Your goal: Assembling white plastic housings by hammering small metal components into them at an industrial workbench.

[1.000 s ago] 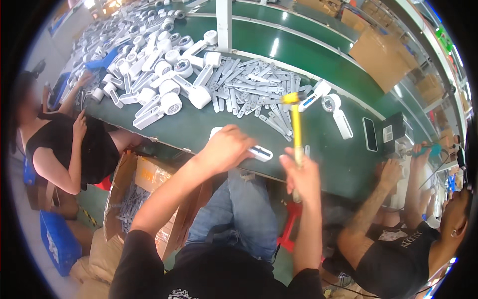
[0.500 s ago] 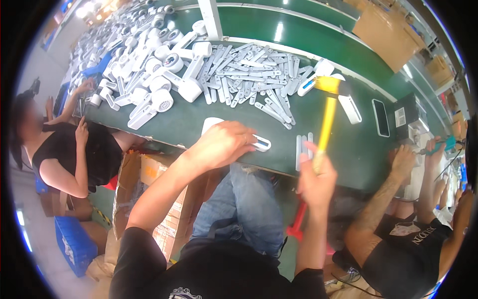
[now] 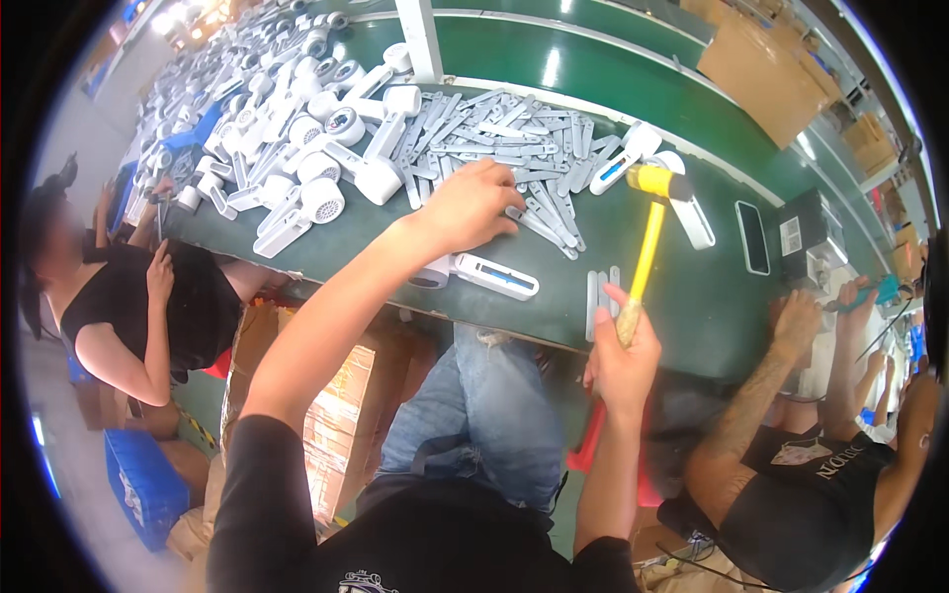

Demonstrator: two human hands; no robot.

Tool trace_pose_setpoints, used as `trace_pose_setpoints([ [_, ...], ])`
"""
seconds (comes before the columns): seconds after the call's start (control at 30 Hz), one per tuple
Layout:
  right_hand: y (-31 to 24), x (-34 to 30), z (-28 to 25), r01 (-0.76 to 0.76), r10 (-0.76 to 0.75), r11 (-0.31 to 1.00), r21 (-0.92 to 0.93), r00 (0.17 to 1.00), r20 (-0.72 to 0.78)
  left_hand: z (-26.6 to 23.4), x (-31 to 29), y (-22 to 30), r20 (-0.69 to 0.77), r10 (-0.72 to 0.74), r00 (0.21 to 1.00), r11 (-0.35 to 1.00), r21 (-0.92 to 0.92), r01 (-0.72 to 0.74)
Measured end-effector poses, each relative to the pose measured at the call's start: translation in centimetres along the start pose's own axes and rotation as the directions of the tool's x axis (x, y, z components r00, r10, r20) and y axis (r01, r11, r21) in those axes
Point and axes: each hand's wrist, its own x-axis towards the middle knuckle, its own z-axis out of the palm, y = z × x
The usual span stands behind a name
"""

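My left hand reaches over the near edge of a pile of grey plastic strips. Its fingers are bent and apart, with the tips by the end of a loose strip; no strip is visibly gripped. Below it lies a white plastic handle part with a dark slot and blue inside, its rounded head partly hidden by my left forearm. My right hand is closed round the yellow handle of a mallet, held upright with its yellow and black head above the table.
Three grey strips lie beside my right hand. White fan-like units are heaped at left. More white handle parts, a phone and a box are at right. Co-workers sit on both sides; a carton stands by my left leg.
My left hand has left the white handle part and moved up and forward to the grey strips. The handle part now shows more fully. My right hand and the mallet have shifted slightly.
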Motion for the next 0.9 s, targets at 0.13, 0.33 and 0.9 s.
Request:
trace_pose_setpoints([
  [0.13,-0.5,-1.1,-1.2,-0.017,0.016,0.999,-0.040,0.999,-0.044,0.9,1.7,-1.1,0.038,0.003,0.999,0.999,0.044,-0.005],
  [0.33,0.2,0.4,-1.1,0.313,-0.317,0.916,-0.252,0.948,0.025,-6.4,-1.8,2.3,0.042,-0.194,0.980,0.891,-0.410,0.194],
  [0.9,-2.1,0.2,5.9,-0.030,0.020,0.998,0.061,0.988,0.154,-5.7,-9.2,4.9,-0.335,-0.125,0.934,0.984,-0.159,0.074],
])
